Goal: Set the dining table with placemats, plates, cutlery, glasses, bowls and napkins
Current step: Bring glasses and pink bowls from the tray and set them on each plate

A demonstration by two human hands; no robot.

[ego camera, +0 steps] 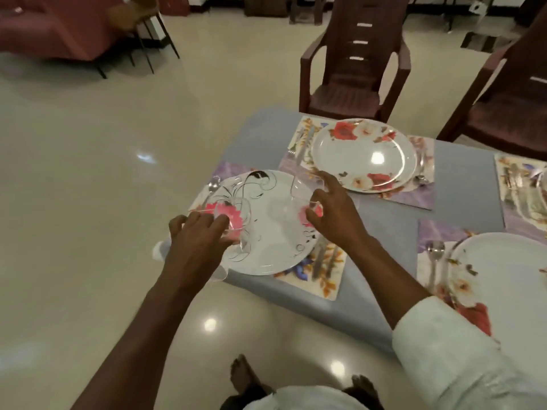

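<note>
Two clear glasses are held over the nearest plate (275,247), which is white with a pink flower and black swirls. My left hand (195,235) grips one clear glass (236,235) above the plate's left side. My right hand (331,205) holds the other clear glass (299,190) over the plate's right edge, with the forefinger stretched out. This plate lies on a floral placemat (325,279), flanked by a spoon (211,184) on the left and cutlery (321,258) on the right. A second plate (364,155) with red flowers sits on its own mat behind.
The grey-blue table (384,229) has its corner near me. A third plate (503,276) with a spoon (435,255) lies at the right, and a further mat (521,184) at the far right. Two brown plastic chairs (355,69) (509,102) stand behind the table. Shiny tiled floor lies left.
</note>
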